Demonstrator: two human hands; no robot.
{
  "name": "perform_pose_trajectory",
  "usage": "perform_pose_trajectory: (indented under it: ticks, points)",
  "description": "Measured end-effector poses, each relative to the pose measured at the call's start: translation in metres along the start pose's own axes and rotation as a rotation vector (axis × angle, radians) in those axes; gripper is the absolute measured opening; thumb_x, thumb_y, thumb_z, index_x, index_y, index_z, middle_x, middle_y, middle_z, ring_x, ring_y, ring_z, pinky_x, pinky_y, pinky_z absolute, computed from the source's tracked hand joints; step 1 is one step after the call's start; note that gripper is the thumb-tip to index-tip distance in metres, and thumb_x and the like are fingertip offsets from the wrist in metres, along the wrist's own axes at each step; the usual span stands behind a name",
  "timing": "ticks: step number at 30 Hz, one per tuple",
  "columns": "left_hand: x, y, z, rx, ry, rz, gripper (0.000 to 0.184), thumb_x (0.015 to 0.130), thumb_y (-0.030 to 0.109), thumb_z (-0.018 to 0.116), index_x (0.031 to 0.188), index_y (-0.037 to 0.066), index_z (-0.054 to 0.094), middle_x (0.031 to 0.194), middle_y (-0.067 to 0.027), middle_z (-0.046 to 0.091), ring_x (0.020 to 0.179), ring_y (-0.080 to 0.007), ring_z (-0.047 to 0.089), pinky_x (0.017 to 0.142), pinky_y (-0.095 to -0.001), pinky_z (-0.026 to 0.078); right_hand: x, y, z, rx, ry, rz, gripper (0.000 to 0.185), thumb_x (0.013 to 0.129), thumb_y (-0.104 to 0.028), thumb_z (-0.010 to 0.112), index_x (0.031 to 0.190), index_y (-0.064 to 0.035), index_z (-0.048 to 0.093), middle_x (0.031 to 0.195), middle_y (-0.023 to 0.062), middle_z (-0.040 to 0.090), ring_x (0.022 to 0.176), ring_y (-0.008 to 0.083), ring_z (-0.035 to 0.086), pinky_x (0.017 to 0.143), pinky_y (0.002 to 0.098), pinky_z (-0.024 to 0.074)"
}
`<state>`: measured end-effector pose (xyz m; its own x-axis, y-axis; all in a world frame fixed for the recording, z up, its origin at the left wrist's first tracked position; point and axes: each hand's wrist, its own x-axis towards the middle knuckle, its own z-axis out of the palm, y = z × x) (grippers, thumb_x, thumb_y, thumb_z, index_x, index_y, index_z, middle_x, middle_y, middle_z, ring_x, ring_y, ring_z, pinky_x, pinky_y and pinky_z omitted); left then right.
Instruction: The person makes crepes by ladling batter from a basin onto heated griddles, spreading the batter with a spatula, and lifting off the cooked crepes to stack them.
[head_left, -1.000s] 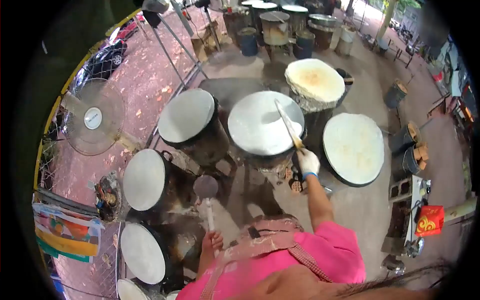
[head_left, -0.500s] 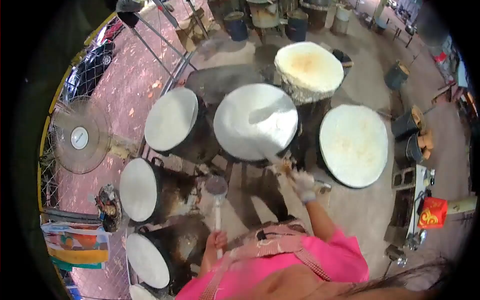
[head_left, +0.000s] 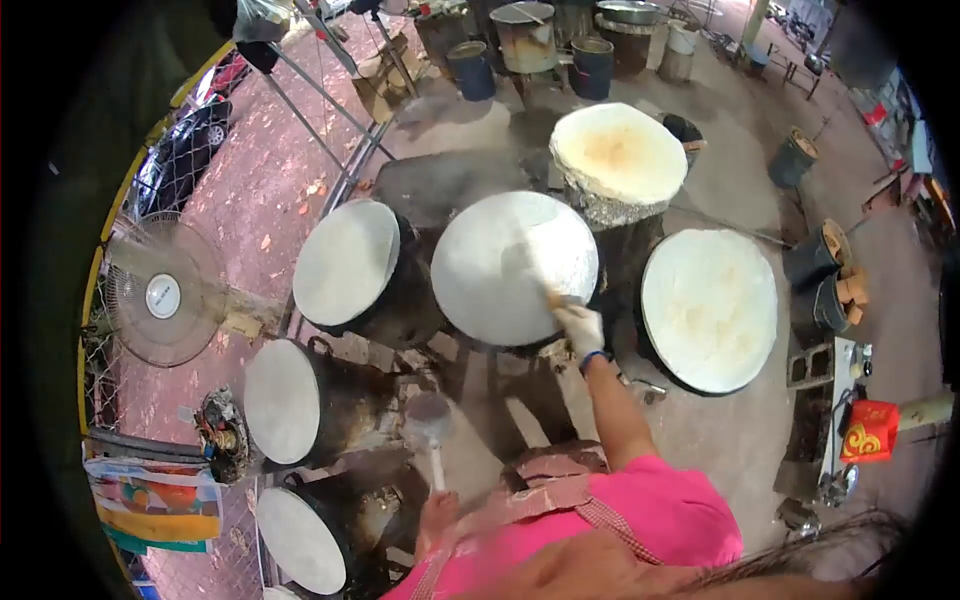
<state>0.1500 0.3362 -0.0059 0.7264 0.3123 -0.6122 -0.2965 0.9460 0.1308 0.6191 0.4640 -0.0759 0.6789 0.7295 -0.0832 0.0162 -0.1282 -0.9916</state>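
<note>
In a white glove with a blue band at the wrist, my right hand [head_left: 582, 327] is closed around a wooden-handled tool [head_left: 555, 298]. The tool's head is blurred, so its kind is unclear. It reaches over the shiny middle round pan [head_left: 480, 265], which has a thin whitish surface. My left hand [head_left: 438, 508] grips the white handle of a ladle [head_left: 428, 415], its dark bowl held low in front of my body. Left of the middle pan is a tilted pan [head_left: 345, 262] with a white sheet on it; another white-covered pan [head_left: 708, 310] stands to the right.
A pale stack of round sheets [head_left: 620, 150] rises behind the pans. Two more covered pans, one upper [head_left: 282, 402] and one lower [head_left: 300, 540], line the left side. Near the fence stands a fan [head_left: 163, 296]. Buckets [head_left: 828, 300] and a red bag [head_left: 870, 430] are at right.
My right hand has moved up and forward toward the middle pan with the tool. My left hand and the ladle have shifted slightly down in view; the pans sit lower too.
</note>
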Motion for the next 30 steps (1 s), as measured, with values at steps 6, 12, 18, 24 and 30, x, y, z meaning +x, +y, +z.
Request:
perform_pose_trajectory:
  ticks: [6,12,18,24,30]
  points:
    - [-0.022,0.028,0.007,-0.215,0.211,0.074,0.032,0.087,0.019,0.044,0.057,0.012,0.035,0.046,0.0023,0.03,0.034,-0.009,0.028,0.03,-0.0228,0.026,-0.027,-0.061,-0.051,0.401,0.076,0.313,0.017,0.078,-0.018,0.061,0.083,-0.0026,0.066,0.076,0.0046,0.065,0.056,0.0134,0.056,0.052,0.0311,0.0452]
    - [-0.02,0.047,0.004,-0.321,0.214,0.083,0.033,0.088,0.021,0.045,0.057,0.011,0.035,0.045,0.0023,0.031,0.033,-0.0085,0.028,0.03,-0.0217,0.026,-0.095,0.0,0.011,0.036,-0.034,0.227,0.017,0.079,-0.012,0.064,0.089,0.0015,0.066,0.074,-0.0012,0.061,0.064,0.0081,0.05,0.06,0.0246,0.0428]
    - [-0.015,0.059,-0.014,-0.545,0.026,-0.054,0.036,0.088,0.028,0.04,0.056,0.012,0.037,0.042,0.0006,0.032,0.032,-0.0125,0.029,0.032,-0.0252,0.027,0.006,-0.059,-0.06,-0.521,0.274,-0.052,0.029,0.083,-0.032,0.051,0.085,-0.0062,0.065,0.081,0.0144,0.065,0.078,0.0307,0.063,0.066,0.0404,0.0467]
    - [0.027,0.093,-0.018,-0.413,0.18,0.03,0.034,0.087,0.024,0.043,0.057,0.013,0.034,0.043,0.0013,0.03,0.033,-0.0104,0.027,0.03,-0.0248,0.024,0.005,-0.081,-0.065,-1.18,-0.262,-0.288,0.029,0.085,-0.039,0.049,0.096,-0.0173,0.063,0.079,0.0149,0.06,0.075,0.0321,0.059,0.068,0.0428,0.0469]
    - [0.112,0.153,0.056,-0.054,0.08,0.136,0.031,0.086,0.016,0.047,0.058,0.014,0.033,0.046,0.0036,0.029,0.037,-0.0077,0.03,0.03,-0.0226,0.023,-0.027,-0.065,-0.078,-1.134,-0.119,-0.079,0.026,0.085,-0.035,0.05,0.095,-0.015,0.063,0.083,0.0175,0.061,0.079,0.0343,0.059,0.071,0.043,0.0462]
